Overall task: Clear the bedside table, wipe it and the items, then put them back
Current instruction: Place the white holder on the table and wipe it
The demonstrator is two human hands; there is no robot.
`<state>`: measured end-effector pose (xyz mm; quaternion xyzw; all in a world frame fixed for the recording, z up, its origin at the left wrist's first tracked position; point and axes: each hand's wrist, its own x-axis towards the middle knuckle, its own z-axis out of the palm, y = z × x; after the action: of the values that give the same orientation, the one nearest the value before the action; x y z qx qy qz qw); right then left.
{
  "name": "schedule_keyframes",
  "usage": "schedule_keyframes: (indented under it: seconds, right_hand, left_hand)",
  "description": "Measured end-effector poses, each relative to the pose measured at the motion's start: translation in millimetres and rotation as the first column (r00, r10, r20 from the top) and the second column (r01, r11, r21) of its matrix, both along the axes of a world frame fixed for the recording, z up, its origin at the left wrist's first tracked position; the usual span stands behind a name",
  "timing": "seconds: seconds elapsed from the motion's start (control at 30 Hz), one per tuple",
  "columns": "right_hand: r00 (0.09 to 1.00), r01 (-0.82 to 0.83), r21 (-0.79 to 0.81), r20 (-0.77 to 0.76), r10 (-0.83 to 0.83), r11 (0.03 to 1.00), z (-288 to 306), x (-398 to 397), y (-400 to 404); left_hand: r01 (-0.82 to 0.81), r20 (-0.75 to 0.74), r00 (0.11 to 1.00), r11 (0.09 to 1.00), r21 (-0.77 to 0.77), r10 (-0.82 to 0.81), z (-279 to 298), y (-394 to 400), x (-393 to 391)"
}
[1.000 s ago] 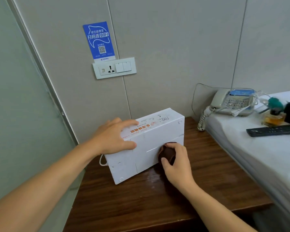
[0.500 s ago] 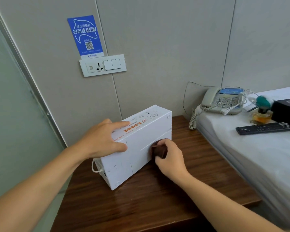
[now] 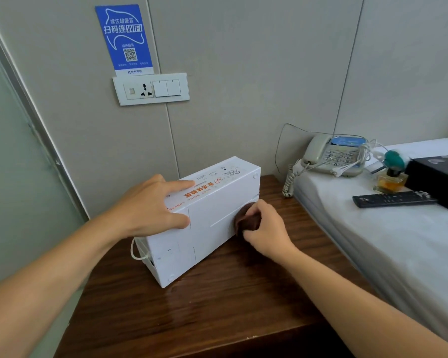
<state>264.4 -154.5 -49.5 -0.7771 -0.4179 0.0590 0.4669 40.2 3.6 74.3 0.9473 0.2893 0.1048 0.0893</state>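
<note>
A white box (image 3: 212,228) with orange print on its top stands on the dark wooden bedside table (image 3: 217,306). My left hand (image 3: 150,205) lies over the box's top left part, fingers on top and thumb down the front face. My right hand (image 3: 267,228) grips a balled brown cloth (image 3: 246,219) and presses it against the right end of the box's front face. A thin white cord (image 3: 134,251) loops out at the box's left end.
On the white bed (image 3: 398,254) to the right lie a corded telephone (image 3: 334,157), a perfume bottle with a teal cap (image 3: 391,177), a black remote (image 3: 393,198) and a black box (image 3: 440,177). A socket panel (image 3: 151,89) and blue sign (image 3: 124,38) hang on the wall.
My right hand has slid the cloth to the right along the box's front face, toward its right end. My left hand stays on the box. The view has shifted slightly.
</note>
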Motion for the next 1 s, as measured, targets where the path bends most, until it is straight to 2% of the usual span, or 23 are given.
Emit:
schedule_keyframes:
  seconds: [0.1,0.2,0.27,0.37,0.43,0.53,0.6,0.7,0.77,0.83,1.0]
  right_hand:
    - [0.953,0.257,0.061,-0.179,-0.243,0.964,9.1,21.6,4.1]
    - [0.94,0.297,0.057,-0.193,-0.281,0.953,10.1,5.0,14.0]
    - [0.964,0.229,0.06,-0.154,-0.218,0.972,5.7,-24.0,16.7]
    - [0.999,-0.014,0.035,-0.05,0.016,0.999,-1.0,-65.5,12.1]
    - [0.995,-0.089,0.005,-0.035,0.09,0.996,-4.0,-67.3,10.3]
    - [0.992,0.088,0.066,-0.1,-0.081,0.994,1.9,-35.8,11.4]
    - [0.95,0.247,0.086,-0.219,-0.224,0.965,11.4,-9.8,11.9]
    - [0.89,0.328,0.073,-0.358,-0.282,0.942,19.1,4.3,15.5]
    - [0.905,0.305,0.068,-0.332,-0.266,0.95,17.9,-9.3,19.2]
    - [0.946,0.233,0.034,-0.242,-0.218,0.972,13.5,-40.6,19.1]
    - [0.989,-0.051,0.007,-0.137,0.052,0.999,6.3,-136.2,2.1]
  left_hand:
    - [-0.005,-0.006,1.0,1.0,-0.008,0.005,-0.3,-1.6,0.6]
    - [-0.022,0.001,1.0,1.0,-0.01,0.022,-0.4,-3.5,1.8]
    - [-0.037,0.01,0.999,0.999,-0.009,0.037,-1.3,-4.7,3.2]
    - [-0.067,0.023,0.997,0.998,-0.017,0.067,-1.2,-5.7,4.7]
    - [-0.074,0.018,0.997,0.997,-0.022,0.074,-0.5,-5.4,5.1]
    - [-0.068,0.013,0.998,0.998,-0.018,0.068,0.1,-6.1,3.7]
    - [-0.064,0.012,0.998,0.998,-0.012,0.064,0.4,-7.4,3.5]
    - [-0.062,0.014,0.998,0.998,-0.008,0.062,0.1,-10.0,3.9]
    - [-0.06,0.025,0.998,0.998,-0.007,0.06,0.3,-10.2,4.6]
    - [-0.057,0.035,0.998,0.998,-0.012,0.058,0.6,-10.2,6.5]
    - [-0.075,0.057,0.996,0.997,-0.018,0.076,0.3,-11.4,10.3]
